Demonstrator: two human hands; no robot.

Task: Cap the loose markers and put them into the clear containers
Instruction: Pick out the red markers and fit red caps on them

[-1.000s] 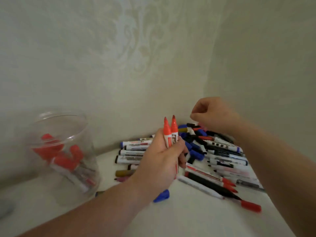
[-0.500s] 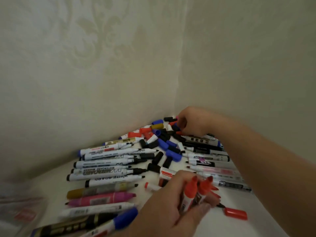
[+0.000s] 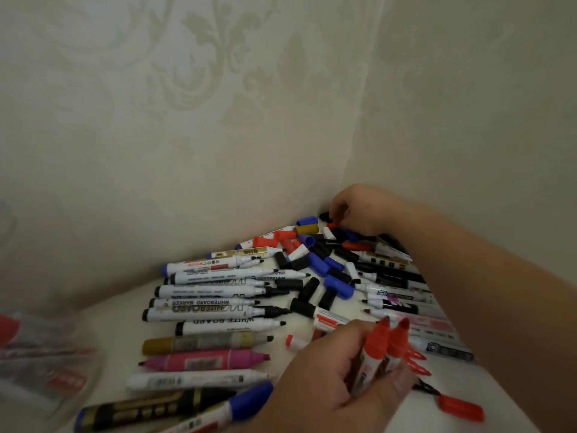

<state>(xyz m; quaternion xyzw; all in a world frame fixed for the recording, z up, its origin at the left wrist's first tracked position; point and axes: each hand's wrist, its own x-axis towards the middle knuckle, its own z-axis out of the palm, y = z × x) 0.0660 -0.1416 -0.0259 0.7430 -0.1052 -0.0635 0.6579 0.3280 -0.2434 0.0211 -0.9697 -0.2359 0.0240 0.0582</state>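
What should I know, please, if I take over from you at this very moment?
Left hand grips two uncapped red markers, tips up.
Right hand reaches into the loose caps in the far corner; I cannot tell whether it has pinched one.
Clear container sits at the near left, blurred, with some red-capped markers inside: that much is done.
Left to do: cap the two red markers and put them in, then cap and load the many open markers lying in rows.
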